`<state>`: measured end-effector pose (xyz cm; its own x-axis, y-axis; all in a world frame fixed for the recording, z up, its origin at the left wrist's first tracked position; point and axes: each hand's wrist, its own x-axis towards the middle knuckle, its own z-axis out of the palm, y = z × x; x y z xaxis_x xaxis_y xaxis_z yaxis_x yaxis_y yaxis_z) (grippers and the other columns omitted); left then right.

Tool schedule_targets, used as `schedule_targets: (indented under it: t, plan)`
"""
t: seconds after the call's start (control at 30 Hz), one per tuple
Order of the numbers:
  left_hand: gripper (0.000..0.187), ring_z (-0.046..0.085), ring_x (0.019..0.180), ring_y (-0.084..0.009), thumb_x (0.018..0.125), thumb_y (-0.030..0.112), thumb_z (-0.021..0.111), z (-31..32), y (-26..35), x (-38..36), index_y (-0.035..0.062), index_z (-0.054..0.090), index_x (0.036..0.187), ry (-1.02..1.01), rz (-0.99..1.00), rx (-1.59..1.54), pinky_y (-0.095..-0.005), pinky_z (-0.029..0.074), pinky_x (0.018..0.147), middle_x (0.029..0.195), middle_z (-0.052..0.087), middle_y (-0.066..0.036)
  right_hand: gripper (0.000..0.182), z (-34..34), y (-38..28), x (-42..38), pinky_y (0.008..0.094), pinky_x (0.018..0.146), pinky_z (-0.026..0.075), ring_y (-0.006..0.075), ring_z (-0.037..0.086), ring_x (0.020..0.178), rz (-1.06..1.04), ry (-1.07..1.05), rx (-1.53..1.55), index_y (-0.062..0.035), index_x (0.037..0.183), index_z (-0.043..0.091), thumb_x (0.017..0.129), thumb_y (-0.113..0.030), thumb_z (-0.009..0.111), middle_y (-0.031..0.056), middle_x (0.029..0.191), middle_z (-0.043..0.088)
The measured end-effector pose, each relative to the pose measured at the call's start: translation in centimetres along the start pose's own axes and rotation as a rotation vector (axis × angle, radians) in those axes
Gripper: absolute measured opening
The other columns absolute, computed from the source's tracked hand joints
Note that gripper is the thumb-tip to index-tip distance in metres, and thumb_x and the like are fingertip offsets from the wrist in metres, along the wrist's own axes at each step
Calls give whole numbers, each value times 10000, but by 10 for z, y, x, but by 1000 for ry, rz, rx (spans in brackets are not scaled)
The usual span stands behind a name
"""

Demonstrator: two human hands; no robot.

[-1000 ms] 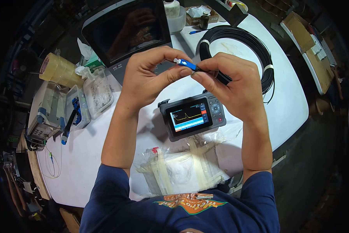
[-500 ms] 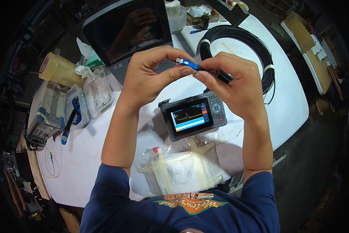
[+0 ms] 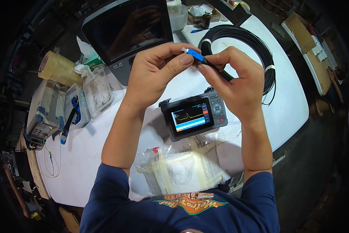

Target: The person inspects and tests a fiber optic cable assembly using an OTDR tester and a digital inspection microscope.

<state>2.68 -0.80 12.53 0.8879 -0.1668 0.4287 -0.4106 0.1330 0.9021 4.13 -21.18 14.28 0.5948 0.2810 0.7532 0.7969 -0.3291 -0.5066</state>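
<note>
Above the table, a blue fiber optic connector [image 3: 195, 54] with a whitish tip points up and to the left. My left hand [image 3: 153, 70] pinches its blue body between thumb and fingers. Close behind, my right hand [image 3: 238, 77] is closed on the black cable [image 3: 208, 62] at the connector's rear. A large coil of black cable [image 3: 268, 50], bound with white ties, lies beyond my right hand. Below both hands stands a handheld tester [image 3: 168, 123], its lit screen showing a yellow trace with a peak.
A dark monitor-like device [image 3: 128, 31] stands behind my left hand. To the left are a tray of blue connectors [image 3: 77, 110], a tub of white bits [image 3: 98, 91], tape rolls [image 3: 60, 70] and a bench instrument [image 3: 46, 116]. A taped plastic package [image 3: 182, 171] lies nearest me.
The connector has turned so that more of its blue body shows, and its tip has moved slightly up and right. My right hand has shifted a little to the right.
</note>
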Motion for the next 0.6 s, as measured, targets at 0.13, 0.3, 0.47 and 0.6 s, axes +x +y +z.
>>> schedule_targets:
  t: [0.13,0.3,0.47,0.6]
  plan:
    - [272,717,1023,-172,973,149,715,1,-1,-1,-23,724,1183,17,-8,12,-331,583,961,1101,749,-107,184,0,1,-2,277,598,500,164,651,645,37,-27,15,-1,866,715,795,-102,851,70,723,664]
    - [261,717,1018,-168,956,118,732,3,3,-1,-20,727,1177,41,-45,-27,-329,582,959,1098,750,-109,185,1,0,-2,273,597,490,160,643,646,67,-38,7,-7,870,722,810,-127,849,64,725,666]
    - [255,717,1003,-162,944,86,740,4,2,-1,-16,727,1177,49,-52,-36,-320,587,939,1070,754,-102,191,3,1,-3,271,594,482,151,630,646,73,-27,15,-12,874,725,805,-129,859,55,726,665]
    - [262,718,983,-156,942,82,741,5,4,-1,-14,725,1185,56,-70,-8,-310,587,920,1051,756,-96,199,1,0,-2,268,599,492,146,642,652,80,-34,-2,-13,877,726,797,-127,869,54,729,665]
